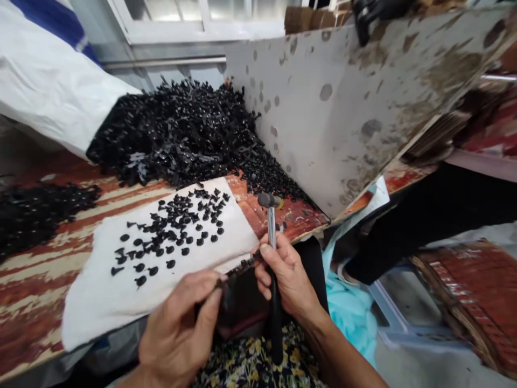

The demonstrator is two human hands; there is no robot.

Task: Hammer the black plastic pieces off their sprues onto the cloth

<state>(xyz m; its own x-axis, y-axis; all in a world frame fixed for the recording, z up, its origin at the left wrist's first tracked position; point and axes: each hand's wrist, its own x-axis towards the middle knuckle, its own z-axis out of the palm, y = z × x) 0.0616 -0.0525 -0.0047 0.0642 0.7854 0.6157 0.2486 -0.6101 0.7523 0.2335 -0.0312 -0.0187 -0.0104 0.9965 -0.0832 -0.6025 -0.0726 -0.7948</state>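
Observation:
My right hand (285, 275) is closed around a small hammer (271, 215), its head pointing up over the table edge. That hand's fingers also pinch one end of a dark strip (241, 266) set with small black parts. My left hand (183, 323) is closed on the other end of the strip, over a dark block (242, 307) resting in my lap. Just beyond the hands lies a white cloth (100, 296) scattered with several small black studs (173, 229).
A large heap of black plastic pieces (181, 134) spills from a white sack (48, 81) at the back. A stained grey board (343, 108) leans at right. More black pieces (36, 210) lie at left on the worn red table (28, 302).

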